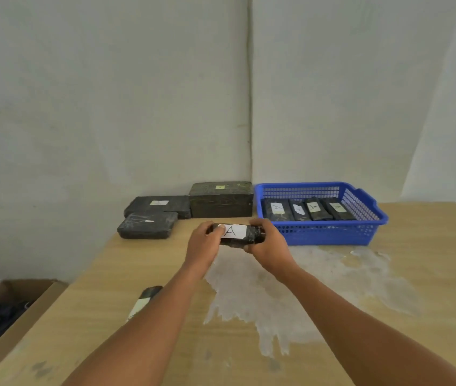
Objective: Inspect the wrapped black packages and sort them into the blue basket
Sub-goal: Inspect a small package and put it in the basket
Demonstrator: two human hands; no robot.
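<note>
Both forearms extend forward over the table (430, 274). A second package (144, 300) lies on the table near the front, partly hidden behind the left forearm. The left hand (203, 245) and right hand (267, 247) each grip one end of a black package (238, 234), fingers curled round it, held level above the tabletop between them (white label marked "A" facing up). Beyond, to the right, the basket (330, 232) contains four labelled packages side by side. To the left, against the wall, sit two flat blocks (151, 218) and a dark box (221, 200).
</note>
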